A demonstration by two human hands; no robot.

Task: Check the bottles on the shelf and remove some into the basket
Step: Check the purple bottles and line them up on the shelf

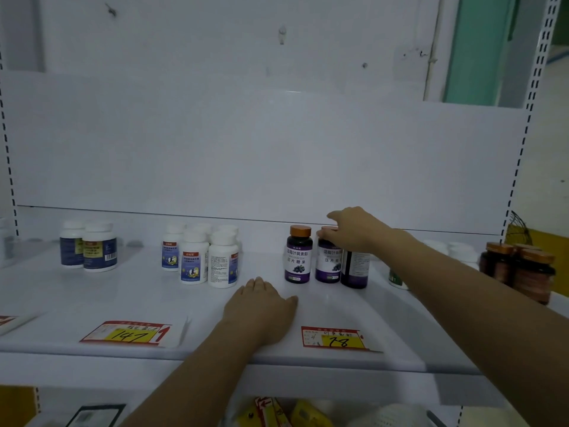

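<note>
On the white shelf (154,297) stand three purple bottles with orange caps. The left purple bottle (298,255) stands free. My right hand (354,231) reaches over the other two and its fingers curl round the cap of the middle purple bottle (328,263). A third purple bottle (354,269) stands right beside it under my wrist. My left hand (261,306) lies flat on the shelf in front of the bottles, fingers straight, holding nothing. No basket is in view.
White bottles (200,257) stand in a group left of centre, two dark-labelled white bottles (89,248) further left. Brown jars (523,269) stand at the right end. Price tags (129,332) sit on the shelf's front edge. A lower shelf holds yellow packets (286,412).
</note>
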